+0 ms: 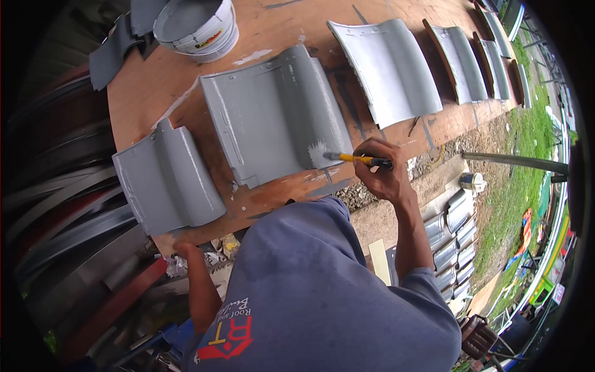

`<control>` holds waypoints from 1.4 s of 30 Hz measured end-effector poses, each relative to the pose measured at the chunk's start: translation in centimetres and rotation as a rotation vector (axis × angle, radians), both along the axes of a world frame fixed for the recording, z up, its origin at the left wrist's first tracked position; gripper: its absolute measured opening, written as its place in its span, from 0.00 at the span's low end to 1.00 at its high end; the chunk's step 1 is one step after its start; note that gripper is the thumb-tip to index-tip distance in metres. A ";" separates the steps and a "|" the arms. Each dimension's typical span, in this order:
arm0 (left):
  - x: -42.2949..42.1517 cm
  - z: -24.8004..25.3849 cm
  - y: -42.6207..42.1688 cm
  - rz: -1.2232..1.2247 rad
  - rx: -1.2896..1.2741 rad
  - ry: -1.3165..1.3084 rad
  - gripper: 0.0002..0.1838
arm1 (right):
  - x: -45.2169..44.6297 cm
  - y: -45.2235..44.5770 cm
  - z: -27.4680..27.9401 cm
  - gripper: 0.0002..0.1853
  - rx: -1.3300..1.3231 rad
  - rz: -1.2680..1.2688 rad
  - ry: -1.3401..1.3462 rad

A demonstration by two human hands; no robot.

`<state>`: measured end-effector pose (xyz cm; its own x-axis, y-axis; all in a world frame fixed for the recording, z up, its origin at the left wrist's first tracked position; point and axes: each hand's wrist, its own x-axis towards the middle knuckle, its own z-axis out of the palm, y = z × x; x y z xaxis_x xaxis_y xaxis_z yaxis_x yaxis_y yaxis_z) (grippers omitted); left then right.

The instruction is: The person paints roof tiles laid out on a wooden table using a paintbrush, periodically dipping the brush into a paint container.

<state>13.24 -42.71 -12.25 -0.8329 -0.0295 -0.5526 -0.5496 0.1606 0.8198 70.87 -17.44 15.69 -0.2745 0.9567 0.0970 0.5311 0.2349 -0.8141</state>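
My right hand (381,168) is closed around a paintbrush (347,157) with a yellow and black handle. The brush tip touches the lower right curve of a large grey roof tile (266,118), beside a small pale patch of paint. My left hand (185,249) is low at the near left edge of the wooden board (242,214), just below a smaller grey tile (170,177); its fingers cannot be made out. A white bucket (207,34) with grey paint inside stands beyond the large tile.
More grey tiles (390,71) lie in a row along the board to the right. Past its near edge are stacked glossy tiles (449,239), a small paint can (473,181), a wooden pole (514,161) and grass. Dark curved sheets (56,180) are at the left.
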 end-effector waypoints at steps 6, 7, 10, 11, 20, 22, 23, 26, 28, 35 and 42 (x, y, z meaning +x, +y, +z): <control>3.8 3.9 3.7 0.232 -0.289 0.065 0.30 | -3.6 6.3 2.1 0.08 -0.242 0.308 -0.291; 3.5 3.4 3.2 0.245 -0.241 0.080 0.31 | -4.4 8.2 2.2 0.09 -0.280 0.365 -0.369; 1.6 1.1 1.4 0.153 -0.532 0.059 0.32 | -6.6 13.8 1.7 0.10 -0.169 0.339 -0.391; 1.2 0.1 0.7 0.176 -0.531 0.048 0.32 | -7.4 15.8 1.4 0.10 -0.122 0.342 -0.438; 2.8 1.7 1.9 0.221 -0.535 0.071 0.31 | -11.9 24.1 0.3 0.07 0.420 0.322 -0.224; 2.4 0.9 1.2 0.118 -0.553 0.096 0.31 | -11.3 23.4 0.2 0.07 0.368 0.336 -0.271; 2.1 0.6 0.9 0.119 -0.553 0.093 0.31 | -11.0 23.1 0.2 0.08 0.321 0.344 -0.308; 1.2 -0.2 0.7 0.027 -0.716 0.102 0.30 | -10.3 22.3 2.0 0.09 0.071 0.318 -0.372; 1.8 0.7 1.5 0.208 -0.592 0.067 0.31 | -10.4 22.5 2.6 0.09 0.126 0.266 -0.342; 1.9 1.0 1.9 0.204 -0.552 0.054 0.29 | -10.1 19.5 -0.8 0.06 0.240 0.382 -0.305; 2.9 2.8 2.4 0.184 -0.485 0.059 0.28 | -6.6 3.0 -1.8 0.08 0.070 0.588 -0.333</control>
